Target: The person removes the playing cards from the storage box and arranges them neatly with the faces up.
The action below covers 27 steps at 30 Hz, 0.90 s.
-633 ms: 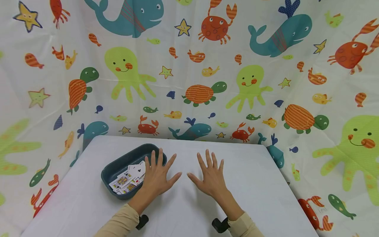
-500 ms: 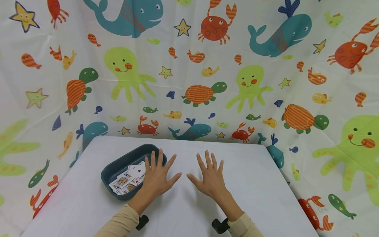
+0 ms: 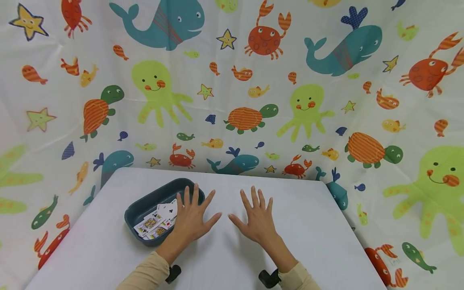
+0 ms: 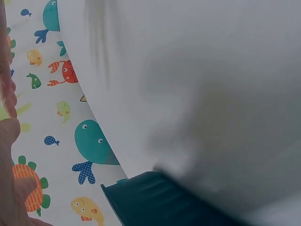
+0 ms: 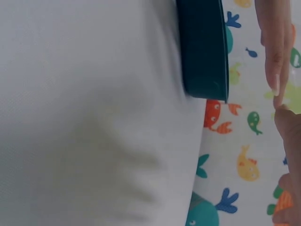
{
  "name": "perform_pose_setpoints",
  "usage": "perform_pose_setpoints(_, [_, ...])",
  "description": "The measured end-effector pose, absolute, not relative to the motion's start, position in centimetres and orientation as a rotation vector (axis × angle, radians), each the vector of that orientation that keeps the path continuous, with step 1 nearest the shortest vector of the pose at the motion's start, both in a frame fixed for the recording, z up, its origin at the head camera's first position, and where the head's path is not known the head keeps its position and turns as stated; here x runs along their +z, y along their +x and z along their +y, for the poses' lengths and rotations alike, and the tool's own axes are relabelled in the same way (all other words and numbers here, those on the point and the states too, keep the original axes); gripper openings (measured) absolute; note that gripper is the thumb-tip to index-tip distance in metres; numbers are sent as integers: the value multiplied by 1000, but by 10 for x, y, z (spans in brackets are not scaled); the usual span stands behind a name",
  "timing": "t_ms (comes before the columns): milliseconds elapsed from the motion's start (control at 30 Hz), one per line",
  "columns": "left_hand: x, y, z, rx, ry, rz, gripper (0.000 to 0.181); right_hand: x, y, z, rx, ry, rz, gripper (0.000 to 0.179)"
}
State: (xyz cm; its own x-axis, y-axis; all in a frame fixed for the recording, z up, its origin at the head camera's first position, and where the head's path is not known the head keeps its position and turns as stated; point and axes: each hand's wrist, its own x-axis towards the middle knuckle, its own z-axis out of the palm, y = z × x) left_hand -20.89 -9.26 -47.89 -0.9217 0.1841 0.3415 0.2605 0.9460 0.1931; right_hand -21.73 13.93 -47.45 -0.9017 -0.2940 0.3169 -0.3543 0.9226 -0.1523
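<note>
My left hand (image 3: 192, 219) is held over the table with its fingers spread, overlapping the right end of a dark teal bin (image 3: 135, 207) in the head view. Several playing cards (image 3: 150, 223), face cards among them, lie loose inside that bin; the hand hides part of them. To the right, my right hand (image 3: 259, 221) hovers over the white tabletop, fingers fanned out and holding nothing. The left wrist view has the bin's outer wall (image 4: 164, 202) at the bottom, and the right wrist view shows its side (image 5: 202, 52) near the top.
The white table (image 3: 308, 229) reaches back to a curtain (image 3: 224, 80) printed with sea animals, which hangs behind it and along both sides. Each wrist wears a dark strap-mounted device, such as the right one (image 3: 269, 278). Shadows fall beneath the hands.
The head view has tilted slightly, so the curtain's prints sit a little lower. Both hands keep their spread pose, and the bin with its cards stays in place.
</note>
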Motion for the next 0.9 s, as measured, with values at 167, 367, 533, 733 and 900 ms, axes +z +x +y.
perform_pose_setpoints(167, [-476, -205, -97, -375, -307, -2772, 79, -473, -215, 136, 332, 507, -2761, 87])
perform_pose_setpoints(367, [-465, -199, -115, -455, -260, -2724, 83, -470, -215, 130, 406, 552, -2728, 89])
perform_pose_setpoints(533, [-458, -184, -147, -524, -120, -2717, 85, -465, -211, 121, 608, 564, -2723, 86])
perform_pose_setpoints(733, [-460, -156, -188, -617, 56, -2624, 82, -462, -208, 108, 821, 565, -2688, 83])
perform_pose_setpoints(900, [-467, -137, -212, -665, 163, -2561, 80, -460, -207, 98, 942, 556, -2653, 80])
